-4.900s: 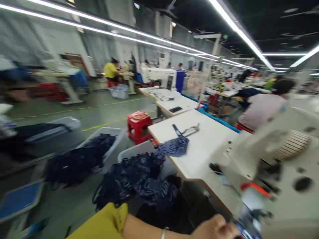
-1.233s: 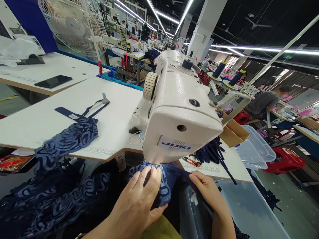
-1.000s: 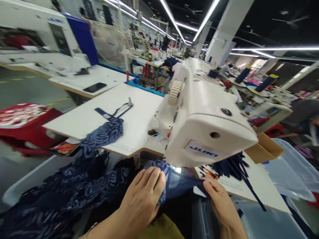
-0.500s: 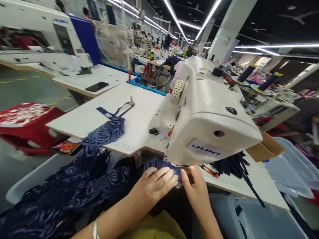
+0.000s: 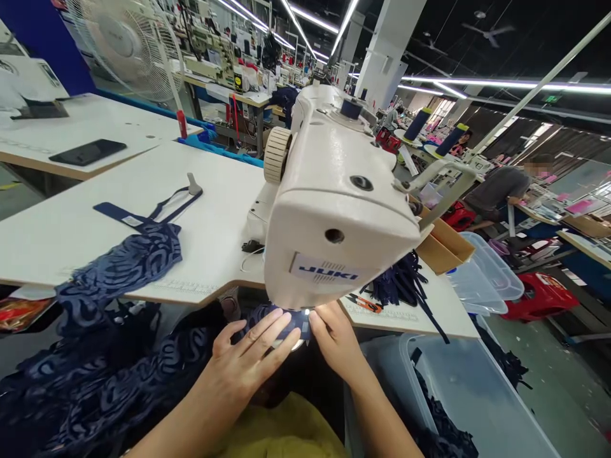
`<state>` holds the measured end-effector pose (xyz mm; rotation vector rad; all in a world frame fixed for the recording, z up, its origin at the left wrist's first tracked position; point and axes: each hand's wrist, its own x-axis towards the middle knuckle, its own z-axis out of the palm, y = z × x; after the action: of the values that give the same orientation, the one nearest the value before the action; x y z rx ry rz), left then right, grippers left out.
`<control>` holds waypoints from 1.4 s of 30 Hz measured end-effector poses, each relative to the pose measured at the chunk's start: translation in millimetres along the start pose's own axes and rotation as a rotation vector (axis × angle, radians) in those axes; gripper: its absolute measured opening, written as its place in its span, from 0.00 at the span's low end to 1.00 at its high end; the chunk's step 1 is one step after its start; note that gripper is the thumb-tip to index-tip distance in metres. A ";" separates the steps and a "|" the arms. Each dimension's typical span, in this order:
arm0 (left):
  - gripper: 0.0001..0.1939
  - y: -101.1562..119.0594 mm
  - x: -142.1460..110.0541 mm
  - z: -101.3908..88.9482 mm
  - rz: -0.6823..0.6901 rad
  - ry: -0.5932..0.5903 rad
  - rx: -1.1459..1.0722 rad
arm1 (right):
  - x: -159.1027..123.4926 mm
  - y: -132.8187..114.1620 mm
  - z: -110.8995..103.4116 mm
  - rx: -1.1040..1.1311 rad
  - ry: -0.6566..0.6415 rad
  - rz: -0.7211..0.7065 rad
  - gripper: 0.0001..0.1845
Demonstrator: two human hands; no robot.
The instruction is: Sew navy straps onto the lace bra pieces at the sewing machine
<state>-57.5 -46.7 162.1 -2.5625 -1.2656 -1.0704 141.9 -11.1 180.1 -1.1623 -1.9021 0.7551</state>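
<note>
Under the head of a white JUKI sewing machine [image 5: 329, 210] lies a piece of navy fabric [image 5: 298, 323], partly hidden by my fingers and the machine. My left hand [image 5: 255, 350] rests flat on this fabric from the left, its fingers stretched out and apart. At the fabric's right end, my right hand [image 5: 334, 334] pinches the edge between thumb and fingers; some fingertips are hidden below the machine head. A patterned navy lace garment [image 5: 133, 257] with straps hangs over the table's left front edge, joining a larger heap of the same cloth [image 5: 119, 381].
Orange-handled snips [image 5: 367, 304] and a bundle of navy strips [image 5: 401, 280] lie right of the machine. A cardboard box [image 5: 442, 245] stands behind them. Below the table's right side is a grey plastic bin [image 5: 477, 388]. A phone [image 5: 88, 152] lies on the left table.
My view has turned to the right, so the machine and table appear further left. The left hand's fingers are straighter and more spread on the fabric. My right hand keeps its place at the fabric's edge.
</note>
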 end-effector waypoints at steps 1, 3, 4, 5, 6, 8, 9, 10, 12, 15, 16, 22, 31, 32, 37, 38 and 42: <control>0.20 0.7 0.7 -1.0 -0.013 0.004 0.003 | 1.3 -1.7 -1.5 0.009 -0.024 -0.006 0.13; 0.20 1.3 1.7 -2.3 -0.007 0.024 0.014 | 2.9 -5.0 -5.0 0.017 -0.086 -0.023 0.15; 0.20 1.3 1.9 -2.7 -0.004 0.027 0.019 | 3.1 -6.3 -6.6 0.010 -0.118 -0.030 0.16; 0.20 1.1 1.9 -3.0 -0.005 0.024 0.023 | 3.3 -7.3 -7.9 -0.003 -0.143 -0.035 0.16; 0.21 0.9 1.7 -3.1 -0.006 0.017 0.026 | 3.5 -7.8 -8.9 -0.022 -0.158 -0.039 0.16; 0.21 0.1 0.8 -3.1 -0.016 -0.010 0.032 | 4.8 -7.2 -9.8 -0.066 -0.166 -0.051 0.16; 0.22 -0.3 0.3 -3.0 -0.019 -0.021 0.034 | 6.0 -6.2 -9.9 -0.088 -0.169 -0.059 0.15; 0.22 -0.7 -0.1 -2.7 -0.015 -0.022 0.031 | 7.6 -4.8 -9.9 -0.107 -0.174 -0.067 0.15; 0.21 -1.4 -0.5 -1.9 -0.029 -0.012 0.020 | 10.9 -1.0 -10.4 -0.129 -0.192 -0.075 0.14; 0.21 -2.0 -1.0 1.2 -0.056 0.015 0.009 | 11.8 4.8 -12.9 -0.105 -0.106 -0.051 0.12; 0.21 -2.1 -1.3 2.7 -0.070 0.015 0.009 | 10.2 6.3 -13.7 -0.087 -0.048 -0.033 0.12; 0.21 -0.4 -4.7 9.6 -0.228 -0.014 0.052 | -5.0 6.9 -9.5 -0.079 -0.003 0.001 0.14; 0.20 0.0 -5.1 5.2 0.000 -0.020 -0.034 | -5.0 3.1 0.8 -0.046 0.051 0.035 0.10; 0.20 0.7 -3.8 5.0 -0.018 -0.013 -0.015 | -4.6 2.4 0.9 -0.056 0.040 0.020 0.11; 0.20 4.9 1.3 5.8 -0.105 0.027 0.093 | -3.1 -0.6 -0.3 -0.048 0.048 0.007 0.17; 0.21 5.3 1.2 6.3 -0.105 0.030 0.096 | -2.9 -0.5 -0.2 -0.038 0.037 0.005 0.17; 0.20 5.3 -1.5 7.3 -0.064 0.030 0.082 | 0.0 3.5 2.1 -0.034 0.019 -0.027 0.15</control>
<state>-50.3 -48.5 156.9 -2.4531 -1.3633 -1.0405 141.7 -9.8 176.2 -1.1584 -1.9180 0.6968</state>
